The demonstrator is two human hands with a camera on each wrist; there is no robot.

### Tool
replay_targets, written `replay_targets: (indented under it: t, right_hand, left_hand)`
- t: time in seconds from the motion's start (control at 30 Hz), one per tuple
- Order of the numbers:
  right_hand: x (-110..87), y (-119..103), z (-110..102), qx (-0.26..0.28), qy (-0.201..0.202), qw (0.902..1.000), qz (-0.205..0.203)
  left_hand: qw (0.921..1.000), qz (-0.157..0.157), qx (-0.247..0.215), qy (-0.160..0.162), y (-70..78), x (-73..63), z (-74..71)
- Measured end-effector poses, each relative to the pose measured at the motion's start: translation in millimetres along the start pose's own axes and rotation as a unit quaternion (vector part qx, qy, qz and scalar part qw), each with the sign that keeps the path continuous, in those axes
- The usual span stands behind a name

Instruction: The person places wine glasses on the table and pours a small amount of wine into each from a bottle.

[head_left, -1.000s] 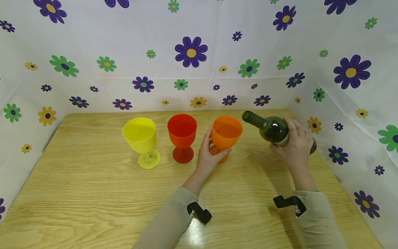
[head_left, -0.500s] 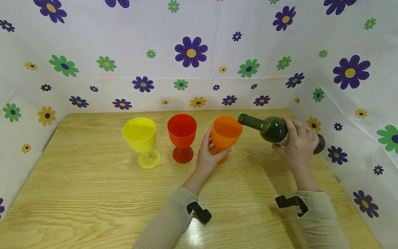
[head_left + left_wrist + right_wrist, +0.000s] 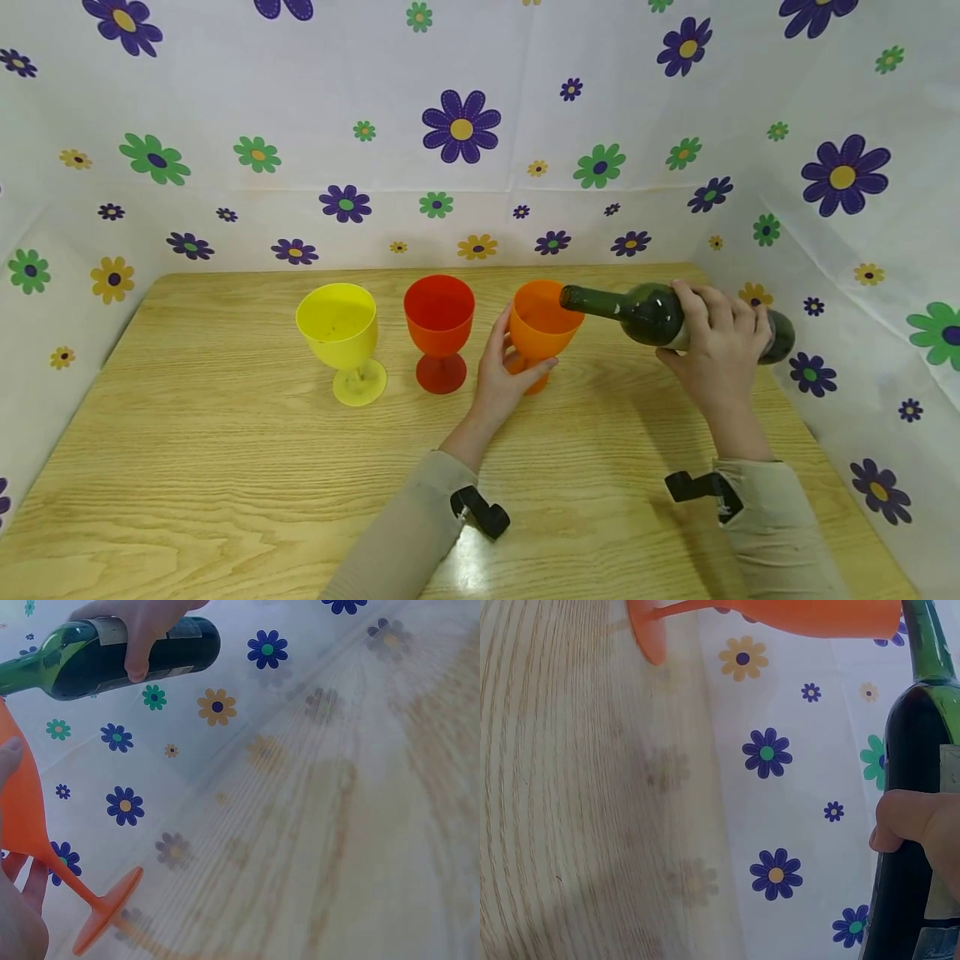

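Note:
My left hand (image 3: 501,385) grips the orange goblet (image 3: 542,333) around its lower bowl and stem; it stands upright on the table. In the left wrist view the goblet's stem and foot (image 3: 111,909) show beside the fingers. A dark green wine bottle (image 3: 651,315), paper-labelled, lies nearly level in the air in my right hand (image 3: 723,354), which wraps its body. The bottle's mouth overlaps the right side of the goblet's rim in the head view. In the right wrist view the bottle's neck (image 3: 930,645) passes at the goblet's rim. No liquid stream shows.
Left of the orange goblet stand a red goblet (image 3: 440,321) and, farther left, a yellow goblet (image 3: 341,329) with small specks inside. The wooden table (image 3: 225,467) is bounded at the back and sides by a flower-print cloth (image 3: 300,100).
The bottle has moved left and swung closer to level, its mouth going from right of the orange goblet to over its rim. My left hand and all the goblets stay in place.

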State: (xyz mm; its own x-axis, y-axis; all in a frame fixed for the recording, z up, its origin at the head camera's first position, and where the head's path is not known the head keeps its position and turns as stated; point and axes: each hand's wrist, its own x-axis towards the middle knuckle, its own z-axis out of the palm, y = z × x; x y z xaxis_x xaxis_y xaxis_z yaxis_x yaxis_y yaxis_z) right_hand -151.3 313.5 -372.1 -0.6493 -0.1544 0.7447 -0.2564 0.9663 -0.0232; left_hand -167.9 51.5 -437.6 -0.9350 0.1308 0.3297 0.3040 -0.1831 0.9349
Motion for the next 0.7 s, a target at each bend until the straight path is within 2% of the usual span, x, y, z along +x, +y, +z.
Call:
replay_targets:
  t: [0.27,0.47,0.7]
  right_hand:
    - [3.4,-0.9,-0.4,-0.012,0.028,0.9995,-0.013]
    - [5.9,0.8,-3.0,-0.023,0.029,0.9991,-0.017]
    - [9.0,1.7,-5.2,-0.033,0.042,0.9982,-0.025]
  left_hand:
    - [1.0,-0.001,0.006,-0.001,-1.0,-0.1,0.4]
    - [0.9999,0.002,0.017,0.002,-0.1,-0.6,0.1]
    - [1.0,0.004,0.004,0.003,0.3,-0.8,-0.1]
